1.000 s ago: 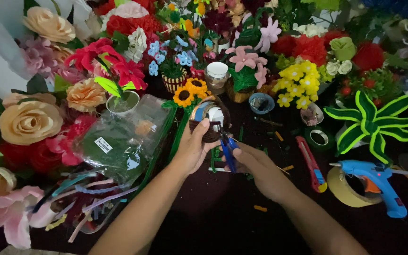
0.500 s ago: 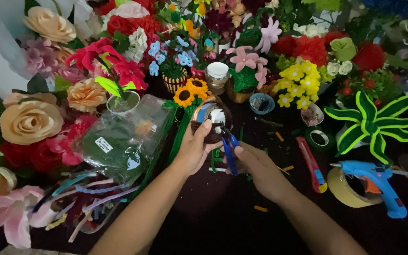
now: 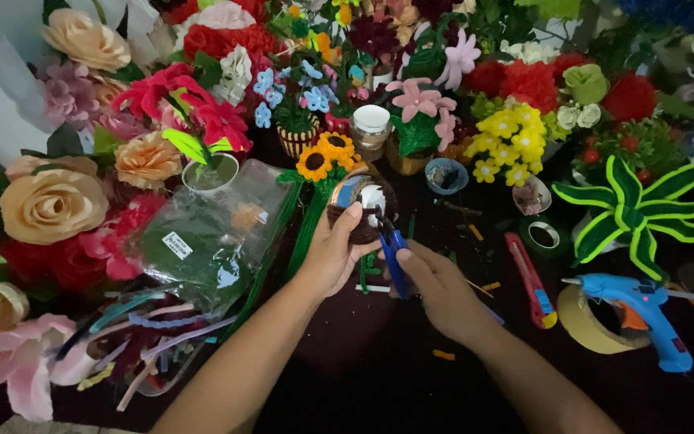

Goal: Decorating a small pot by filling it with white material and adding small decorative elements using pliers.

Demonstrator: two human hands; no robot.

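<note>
My left hand [image 3: 332,253] grips a small round brown pot [image 3: 361,207] with a blue and white patch on top, held over the dark table. My right hand [image 3: 437,287] holds blue-handled pliers [image 3: 393,253], their tips pressed against the pot's top right. Green stems [image 3: 365,272] hang below the pot between my two hands. A small sunflower bunch [image 3: 324,156] with a long green stem stands just behind the pot.
Handmade flowers crowd the back and left. A clear bag of green fuzzy wire [image 3: 200,243] lies left. At right lie a red utility knife [image 3: 530,279], a blue glue gun [image 3: 634,310], a tape roll [image 3: 589,322], green tape [image 3: 544,235] and a green striped plant [image 3: 633,213].
My hands have shifted only slightly; the pliers stay at the pot's top and the pot has turned a little in my left hand.
</note>
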